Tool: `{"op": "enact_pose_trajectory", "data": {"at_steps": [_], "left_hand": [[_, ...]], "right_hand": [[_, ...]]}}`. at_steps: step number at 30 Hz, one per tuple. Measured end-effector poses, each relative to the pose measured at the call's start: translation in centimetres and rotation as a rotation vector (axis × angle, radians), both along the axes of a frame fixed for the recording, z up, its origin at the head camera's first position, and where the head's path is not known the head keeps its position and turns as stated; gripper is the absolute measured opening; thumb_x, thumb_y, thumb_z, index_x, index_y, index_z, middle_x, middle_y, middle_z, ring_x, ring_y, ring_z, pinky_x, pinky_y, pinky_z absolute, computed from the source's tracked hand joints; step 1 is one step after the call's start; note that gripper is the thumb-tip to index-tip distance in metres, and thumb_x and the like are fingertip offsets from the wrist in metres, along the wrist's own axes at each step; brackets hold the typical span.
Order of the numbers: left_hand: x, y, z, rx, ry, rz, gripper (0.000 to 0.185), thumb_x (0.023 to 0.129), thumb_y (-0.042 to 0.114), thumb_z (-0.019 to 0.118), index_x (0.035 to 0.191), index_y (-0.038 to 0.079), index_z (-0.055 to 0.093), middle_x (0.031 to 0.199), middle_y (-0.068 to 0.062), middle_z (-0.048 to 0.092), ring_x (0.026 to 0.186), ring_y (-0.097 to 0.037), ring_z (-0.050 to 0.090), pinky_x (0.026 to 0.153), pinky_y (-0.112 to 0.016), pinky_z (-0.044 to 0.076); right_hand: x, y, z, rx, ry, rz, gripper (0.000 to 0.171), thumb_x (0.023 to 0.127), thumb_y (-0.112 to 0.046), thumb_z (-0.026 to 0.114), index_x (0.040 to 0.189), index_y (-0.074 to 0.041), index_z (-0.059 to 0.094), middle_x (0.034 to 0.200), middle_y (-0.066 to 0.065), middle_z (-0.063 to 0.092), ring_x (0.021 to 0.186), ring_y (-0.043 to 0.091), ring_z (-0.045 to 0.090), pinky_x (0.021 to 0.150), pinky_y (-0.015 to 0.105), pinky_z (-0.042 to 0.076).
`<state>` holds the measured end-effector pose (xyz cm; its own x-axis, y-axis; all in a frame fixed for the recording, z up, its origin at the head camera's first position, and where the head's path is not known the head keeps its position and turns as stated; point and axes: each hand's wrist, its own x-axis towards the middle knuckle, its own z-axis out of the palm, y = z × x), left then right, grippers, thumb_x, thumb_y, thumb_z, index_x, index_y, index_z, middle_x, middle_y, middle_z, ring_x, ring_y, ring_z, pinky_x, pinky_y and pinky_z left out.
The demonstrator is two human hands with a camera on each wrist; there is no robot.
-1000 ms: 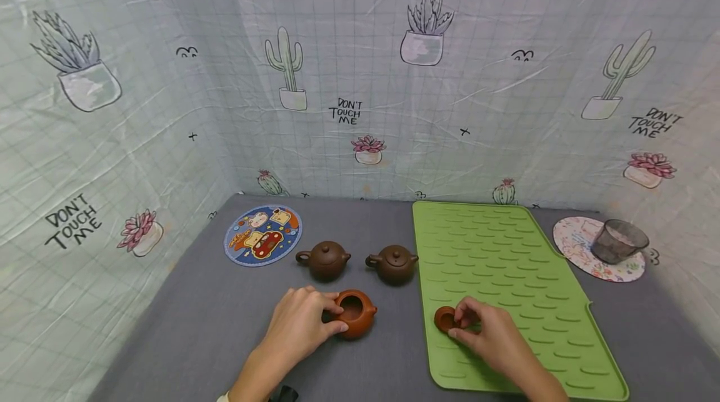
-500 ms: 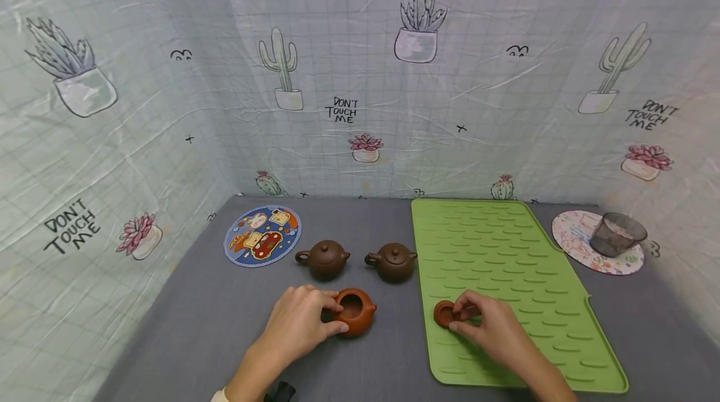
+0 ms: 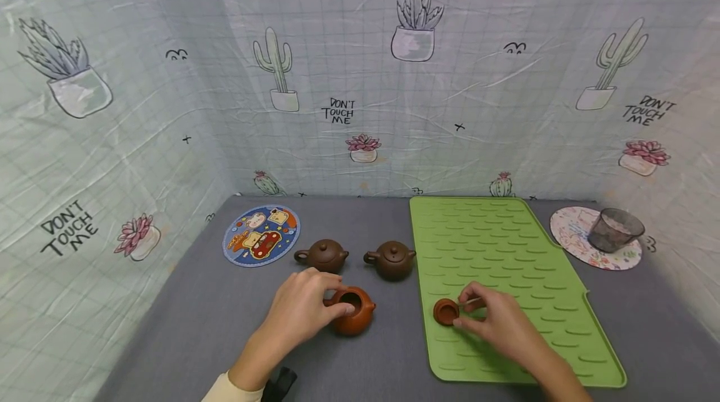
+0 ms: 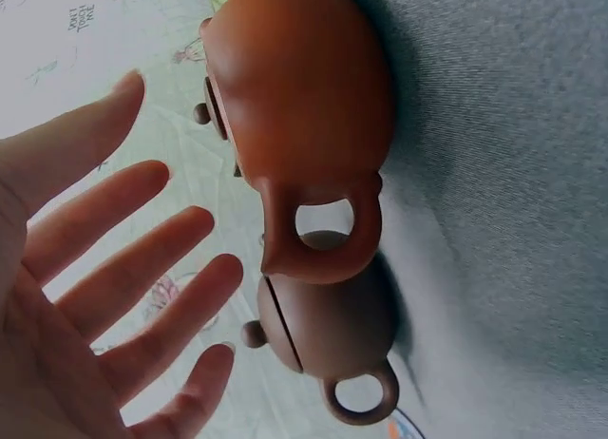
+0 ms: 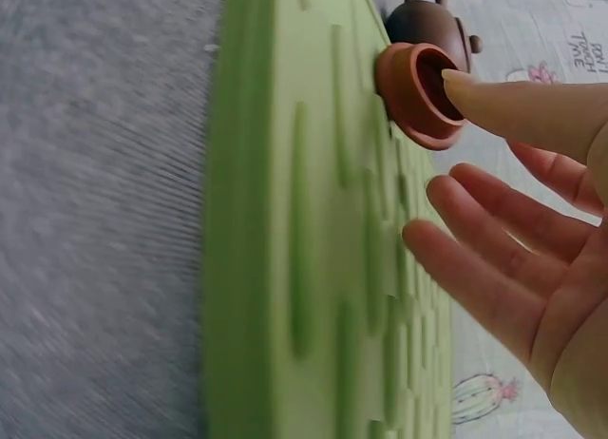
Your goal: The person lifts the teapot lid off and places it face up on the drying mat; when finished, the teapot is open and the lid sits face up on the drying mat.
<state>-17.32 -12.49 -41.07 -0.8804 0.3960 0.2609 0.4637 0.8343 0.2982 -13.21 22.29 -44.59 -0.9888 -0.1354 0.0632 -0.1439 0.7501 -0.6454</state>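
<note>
An orange-brown teapot [image 3: 360, 317] without its lid stands on the grey cloth, its dark opening facing up. My left hand [image 4: 104, 268] hovers beside it, fingers spread and relaxed, clear of the handle [image 4: 323, 232] in the left wrist view. The teapot's lid [image 3: 446, 312] lies upside down on the green mat [image 3: 478, 246], hollow side up. My right hand [image 3: 500, 321] is at the lid's right side with fingers parted; its thumb [image 5: 518, 111] overlaps the lid's rim in the right wrist view, and touch cannot be judged.
Two dark brown lidded teapots, one on the left [image 3: 323, 256] and one on the right [image 3: 392, 261], stand behind the orange-brown one. A blue patterned round mat [image 3: 261, 235] lies back left. A grey translucent cup [image 3: 615, 230] stands on a pale round mat [image 3: 574, 239] at right.
My left hand has let go of the orange-brown teapot and lifted slightly. The right fingers have loosened from the lid, which stays on the green mat.
</note>
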Motion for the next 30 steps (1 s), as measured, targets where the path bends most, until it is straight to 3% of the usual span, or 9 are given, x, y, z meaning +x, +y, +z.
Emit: {"op": "enact_pose_trajectory", "data": {"at_steps": [8, 23, 30], "left_hand": [[-0.7, 0.9, 0.3, 0.072, 0.016, -0.012, 0.029, 0.075, 0.045, 0.089, 0.097, 0.027, 0.084, 0.117, 0.007, 0.078, 0.110, -0.020, 0.072, 0.083, -0.042, 0.060], [-1.7, 2.7, 0.4, 0.157, 0.018, -0.038, 0.028, 0.076, 0.039, 0.089, 0.100, 0.025, 0.083, 0.126, 0.002, 0.075, 0.114, -0.024, 0.071, 0.095, -0.045, 0.058], [-2.3, 3.8, -0.1, 0.201, 0.016, -0.039, 0.032, 0.077, 0.038, 0.088, 0.105, 0.023, 0.083, 0.128, 0.000, 0.075, 0.112, -0.026, 0.071, 0.089, -0.045, 0.059]], "right_hand": [[-0.5, 0.1, 1.1, 0.103, 0.053, 0.018, 0.030, 0.079, -0.024, 0.088, 0.104, -0.021, 0.071, 0.106, -0.002, 0.077, 0.094, 0.020, 0.076, 0.074, 0.029, 0.060], [-2.0, -1.4, 3.7, 0.148, 0.093, 0.049, 0.031, 0.083, -0.023, 0.085, 0.111, -0.021, 0.073, 0.113, -0.001, 0.077, 0.101, 0.022, 0.075, 0.081, 0.039, 0.061], [-3.1, -2.6, 4.2, 0.169, 0.147, 0.051, 0.031, 0.082, -0.026, 0.085, 0.111, -0.027, 0.073, 0.111, -0.005, 0.077, 0.101, 0.021, 0.075, 0.077, 0.035, 0.058]]}}
